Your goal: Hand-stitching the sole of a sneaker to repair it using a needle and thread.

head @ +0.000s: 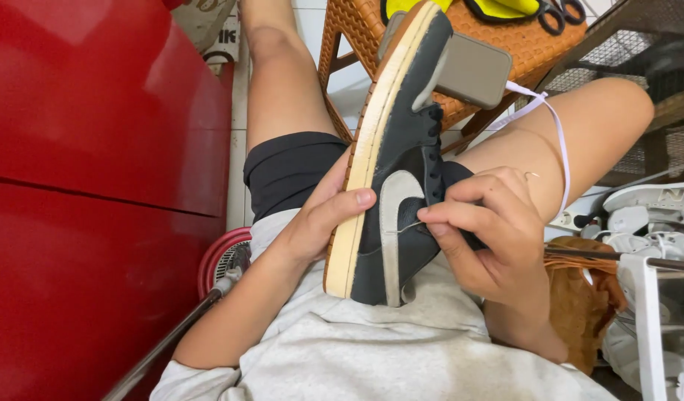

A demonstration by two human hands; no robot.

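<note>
Our right hand [484, 230] pinches a thin pale thread [401, 227], perhaps with a needle we cannot make out, at the grey side emblem of a worn black sneaker with a tan rubber sole [392, 160]. Our left hand [323, 219] grips that sole, the shoe held over our lap. A hard tug could snap the thread; the heel is hidden.
</note>
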